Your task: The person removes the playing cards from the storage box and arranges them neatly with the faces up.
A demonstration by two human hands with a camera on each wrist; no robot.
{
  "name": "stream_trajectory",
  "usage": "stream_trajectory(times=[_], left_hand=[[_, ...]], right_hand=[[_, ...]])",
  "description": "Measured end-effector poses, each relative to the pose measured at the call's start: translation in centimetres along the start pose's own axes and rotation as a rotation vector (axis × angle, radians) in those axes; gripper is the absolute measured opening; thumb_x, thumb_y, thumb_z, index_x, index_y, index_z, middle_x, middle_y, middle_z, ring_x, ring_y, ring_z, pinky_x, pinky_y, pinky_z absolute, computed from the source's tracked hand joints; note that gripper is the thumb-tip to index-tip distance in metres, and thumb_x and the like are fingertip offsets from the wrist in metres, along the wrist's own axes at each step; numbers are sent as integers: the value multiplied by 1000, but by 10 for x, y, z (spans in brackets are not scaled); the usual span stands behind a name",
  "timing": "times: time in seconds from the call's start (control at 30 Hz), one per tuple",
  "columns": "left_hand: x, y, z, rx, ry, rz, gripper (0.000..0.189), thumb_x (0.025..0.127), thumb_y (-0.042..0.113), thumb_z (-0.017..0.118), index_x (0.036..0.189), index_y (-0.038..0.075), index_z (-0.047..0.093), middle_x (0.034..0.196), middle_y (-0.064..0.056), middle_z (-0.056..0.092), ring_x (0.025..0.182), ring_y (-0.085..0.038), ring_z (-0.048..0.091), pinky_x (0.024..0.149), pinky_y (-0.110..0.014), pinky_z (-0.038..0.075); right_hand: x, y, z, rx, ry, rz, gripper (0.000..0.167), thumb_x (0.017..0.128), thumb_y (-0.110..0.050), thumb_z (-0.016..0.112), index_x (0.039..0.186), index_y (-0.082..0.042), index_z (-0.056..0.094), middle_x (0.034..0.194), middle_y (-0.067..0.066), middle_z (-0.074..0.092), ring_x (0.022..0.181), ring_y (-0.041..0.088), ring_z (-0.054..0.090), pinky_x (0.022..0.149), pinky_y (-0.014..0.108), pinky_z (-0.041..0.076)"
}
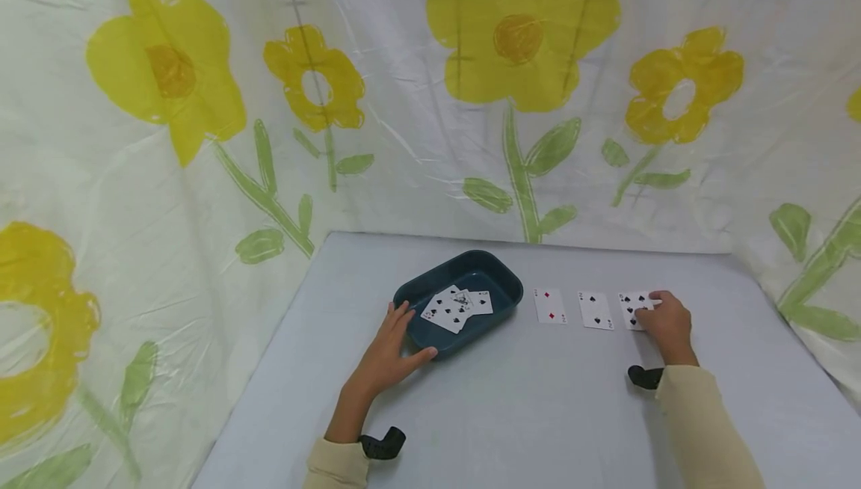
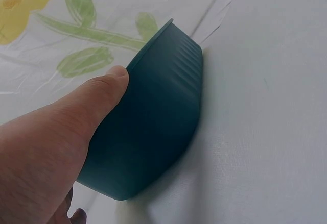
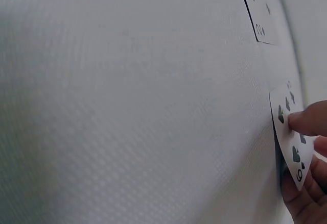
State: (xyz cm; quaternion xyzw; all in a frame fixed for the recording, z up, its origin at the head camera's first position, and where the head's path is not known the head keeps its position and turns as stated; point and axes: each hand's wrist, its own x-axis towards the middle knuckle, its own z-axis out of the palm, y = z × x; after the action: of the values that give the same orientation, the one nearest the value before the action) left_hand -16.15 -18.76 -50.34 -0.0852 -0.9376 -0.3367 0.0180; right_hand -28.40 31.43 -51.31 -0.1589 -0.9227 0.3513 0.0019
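Note:
My left hand (image 1: 390, 347) holds the near left end of a dark teal tray (image 1: 476, 330). In the left wrist view its thumb presses the rim of the tray (image 2: 148, 122); most of the other fingers are hidden. Several playing cards (image 1: 444, 315) lie overlapping and face up inside the tray. At the right, my right hand (image 1: 671, 324) pinches a spade card (image 1: 628, 309) with several pips. The right wrist view shows that card (image 3: 294, 145) tilted, one edge off the table, between thumb and fingers; its corner figure looks like a 6 or 9.
Left of the pinched card, a two of spades (image 1: 596, 310) and a two of diamonds (image 1: 551, 306) lie face up in a row. White cloth covers the table (image 1: 511, 414). A flower-printed curtain (image 1: 403, 175) hangs behind its back edge.

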Motion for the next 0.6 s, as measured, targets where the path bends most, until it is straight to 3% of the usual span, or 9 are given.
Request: stream_trajectory(times=[0.6], left_hand=[[0, 0, -1, -3, -5, -3, 95, 86, 64, 68, 154, 6, 37, 165, -8, 20, 153, -29, 4, 114, -59, 24]], right_hand=[[-4, 0, 4, -25, 16, -27, 44, 90, -7, 60, 125, 19, 53, 111, 36, 56, 97, 45, 52, 81, 53, 47]])
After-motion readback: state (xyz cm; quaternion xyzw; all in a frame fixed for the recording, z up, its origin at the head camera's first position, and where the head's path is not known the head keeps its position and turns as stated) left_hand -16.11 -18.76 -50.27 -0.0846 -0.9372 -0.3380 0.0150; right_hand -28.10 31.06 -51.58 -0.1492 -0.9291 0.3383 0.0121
